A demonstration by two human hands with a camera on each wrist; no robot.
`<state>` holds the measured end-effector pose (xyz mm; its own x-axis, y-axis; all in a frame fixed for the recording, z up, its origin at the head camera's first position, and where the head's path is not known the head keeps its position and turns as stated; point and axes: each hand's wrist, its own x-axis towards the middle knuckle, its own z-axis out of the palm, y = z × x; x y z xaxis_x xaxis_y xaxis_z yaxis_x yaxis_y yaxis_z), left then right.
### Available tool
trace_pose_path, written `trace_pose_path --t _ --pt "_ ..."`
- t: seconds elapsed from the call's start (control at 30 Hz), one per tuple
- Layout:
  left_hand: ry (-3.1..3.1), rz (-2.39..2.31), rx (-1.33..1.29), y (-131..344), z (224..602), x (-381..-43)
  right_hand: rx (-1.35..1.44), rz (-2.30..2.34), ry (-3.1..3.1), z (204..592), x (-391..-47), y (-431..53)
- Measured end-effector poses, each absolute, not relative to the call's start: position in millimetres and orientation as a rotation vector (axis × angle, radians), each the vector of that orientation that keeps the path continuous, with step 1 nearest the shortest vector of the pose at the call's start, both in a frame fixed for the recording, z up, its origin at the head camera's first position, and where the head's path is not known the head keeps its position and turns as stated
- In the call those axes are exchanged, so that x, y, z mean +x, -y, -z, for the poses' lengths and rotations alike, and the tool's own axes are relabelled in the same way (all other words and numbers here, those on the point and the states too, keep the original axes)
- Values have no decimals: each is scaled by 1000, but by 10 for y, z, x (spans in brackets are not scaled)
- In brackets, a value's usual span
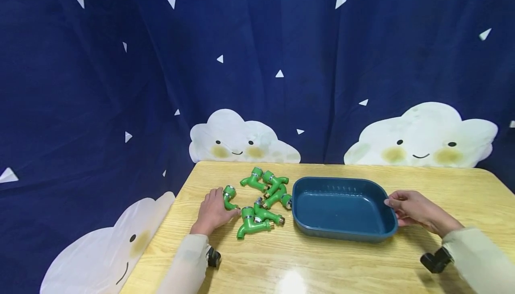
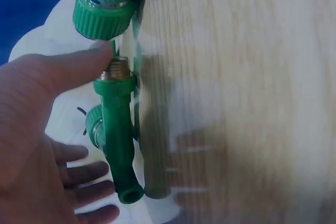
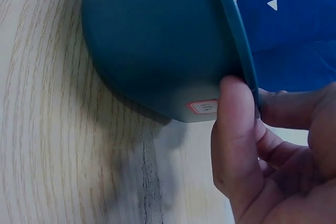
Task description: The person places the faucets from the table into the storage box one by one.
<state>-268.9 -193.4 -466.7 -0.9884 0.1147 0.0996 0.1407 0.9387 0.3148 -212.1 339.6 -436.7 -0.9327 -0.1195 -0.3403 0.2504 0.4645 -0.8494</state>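
Left hand (image 1: 213,210), thumb and fingers apart, was beside a green tap (image 1: 229,191) on the left of the surface (image 1: 257,271). Other green taps (image 1: 250,227) lay near it. The right hand (image 1: 420,211) pinched the right edge of a blue tub (image 1: 342,233).

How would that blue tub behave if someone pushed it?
The tub likely stays stiff: its rim shows no dent where the fingers pinch it. Broad and low, it would probably slide across the shiny table rather than tip.
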Motion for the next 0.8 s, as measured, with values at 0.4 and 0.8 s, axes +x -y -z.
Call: trace_pose_path --t 0.4,0.8 --pt "3155 469 -307 1939 4562 -2845 99 1445 -2368 4370 -2133 -3420" --pt "3167 694 -215 1955 4597 -2954 82 1477 -2341 4376 -2122 -3411"
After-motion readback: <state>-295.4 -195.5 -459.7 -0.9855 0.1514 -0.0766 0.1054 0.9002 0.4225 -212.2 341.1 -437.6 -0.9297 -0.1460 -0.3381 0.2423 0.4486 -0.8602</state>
